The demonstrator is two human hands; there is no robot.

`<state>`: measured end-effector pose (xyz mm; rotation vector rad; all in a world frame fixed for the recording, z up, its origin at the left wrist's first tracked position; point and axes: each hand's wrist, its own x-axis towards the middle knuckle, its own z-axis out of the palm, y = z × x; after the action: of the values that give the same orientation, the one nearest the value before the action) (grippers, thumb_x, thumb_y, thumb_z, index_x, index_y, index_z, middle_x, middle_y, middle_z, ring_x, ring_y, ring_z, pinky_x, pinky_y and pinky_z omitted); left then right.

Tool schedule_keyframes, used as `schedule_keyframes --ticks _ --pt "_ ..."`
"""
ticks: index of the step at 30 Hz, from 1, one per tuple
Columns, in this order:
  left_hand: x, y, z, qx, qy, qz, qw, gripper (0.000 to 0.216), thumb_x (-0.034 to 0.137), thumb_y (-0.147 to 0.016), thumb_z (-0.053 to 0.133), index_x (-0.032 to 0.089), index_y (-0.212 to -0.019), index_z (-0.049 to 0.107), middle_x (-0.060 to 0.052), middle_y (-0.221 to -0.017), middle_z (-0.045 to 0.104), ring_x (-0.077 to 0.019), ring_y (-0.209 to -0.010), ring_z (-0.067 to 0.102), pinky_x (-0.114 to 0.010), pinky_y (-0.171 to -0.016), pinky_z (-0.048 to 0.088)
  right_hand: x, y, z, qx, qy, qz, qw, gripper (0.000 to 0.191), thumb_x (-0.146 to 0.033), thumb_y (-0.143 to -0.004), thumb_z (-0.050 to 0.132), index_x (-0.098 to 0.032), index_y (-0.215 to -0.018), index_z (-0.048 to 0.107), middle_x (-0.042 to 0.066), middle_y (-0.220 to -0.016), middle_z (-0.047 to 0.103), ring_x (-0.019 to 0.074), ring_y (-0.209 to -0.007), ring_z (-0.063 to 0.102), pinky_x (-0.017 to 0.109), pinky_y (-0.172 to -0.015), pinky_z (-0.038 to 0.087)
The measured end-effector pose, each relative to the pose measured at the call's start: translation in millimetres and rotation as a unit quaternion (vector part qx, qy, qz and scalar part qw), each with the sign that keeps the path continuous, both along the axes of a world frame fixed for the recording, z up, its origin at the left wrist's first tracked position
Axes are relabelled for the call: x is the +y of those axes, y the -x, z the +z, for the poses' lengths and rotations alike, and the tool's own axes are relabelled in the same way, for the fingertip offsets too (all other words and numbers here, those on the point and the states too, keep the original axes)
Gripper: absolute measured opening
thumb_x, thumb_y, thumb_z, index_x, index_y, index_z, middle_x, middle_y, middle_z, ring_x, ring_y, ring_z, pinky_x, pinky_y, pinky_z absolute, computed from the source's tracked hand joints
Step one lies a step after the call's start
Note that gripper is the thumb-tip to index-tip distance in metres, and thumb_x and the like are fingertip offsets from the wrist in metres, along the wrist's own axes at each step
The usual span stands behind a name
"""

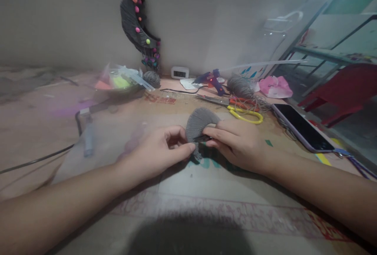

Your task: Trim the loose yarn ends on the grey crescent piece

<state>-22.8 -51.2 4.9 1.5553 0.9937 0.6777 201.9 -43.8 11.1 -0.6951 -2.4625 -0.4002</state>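
A curved piece wrapped in grey yarn [200,121] is held between both hands above the table's middle. My left hand [165,149] pinches its left lower edge between thumb and fingers. On the other side, my right hand [235,141] grips the right part, its fingers covering the inner curve. A small dark item shows by the right fingertips, too hidden to name. Below the fingers hangs a narrow grey end of the piece. Behind it lie scissors with yellow handles [246,115] and a ball of grey yarn [241,86].
At the back stand a purple glue gun [212,80], a small digital clock [180,72] and a bowl [125,90] of colourful pieces. A dark crescent decoration with pompoms [132,23] hangs on the wall. A phone [302,127] lies right; a red chair [344,90] is beyond.
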Motion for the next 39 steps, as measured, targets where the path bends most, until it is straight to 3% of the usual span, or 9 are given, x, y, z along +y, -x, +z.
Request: schedule_keyframes --ticks 8,20,29,39 --pt "-0.8 2.8 -3.6 0.045 -0.069 -0.003 0.997 0.019 0.032 -0.085 0.059 0.016 -0.075 0.059 0.002 -0.067 0.059 -0.0094 -0.061 0.051 -0.02 -0.054 0.037 -1.7 -0.3 0.8 -0.015 -0.009 0.0 1.0 0.02 -0.024 -0.094 0.051 -0.012 -0.101 0.066 0.003 -0.073 0.061 0.0134 -0.067 0.051 0.027 -0.059 0.033" --pt "-1.3 -1.6 5.7 -0.011 0.02 0.005 1.0 0.014 0.024 -0.081 0.061 0.017 -0.071 0.056 0.004 -0.063 0.059 -0.0093 -0.059 0.053 -0.02 -0.055 0.039 -4.0 1.3 1.4 0.011 0.016 0.015 1.0 0.027 -0.03 -0.097 0.046 -0.01 -0.099 0.063 0.006 -0.075 0.062 0.0149 -0.071 0.056 0.026 -0.06 0.038" --pt "-0.7 -0.1 -0.3 0.0 0.017 0.001 1.0 0.017 0.029 -0.082 0.063 0.017 -0.073 0.057 0.003 -0.062 0.059 -0.0082 -0.055 0.05 -0.019 -0.049 0.035 -5.0 -0.7 1.7 -0.027 0.048 -0.033 0.998 0.022 -0.032 -0.095 0.047 -0.015 -0.098 0.062 0.003 -0.071 0.064 0.0151 -0.068 0.057 0.027 -0.058 0.034" --pt "-1.2 0.3 0.4 0.006 0.008 0.006 1.0 0.019 0.031 -0.081 0.062 0.018 -0.07 0.055 0.002 -0.062 0.061 -0.0105 -0.056 0.053 -0.02 -0.051 0.037 -1.9 -2.9 -1.8 0.0 0.038 -0.024 0.999 0.019 -0.03 -0.094 0.051 -0.016 -0.096 0.062 0.003 -0.075 0.066 0.0148 -0.07 0.059 0.027 -0.06 0.037"
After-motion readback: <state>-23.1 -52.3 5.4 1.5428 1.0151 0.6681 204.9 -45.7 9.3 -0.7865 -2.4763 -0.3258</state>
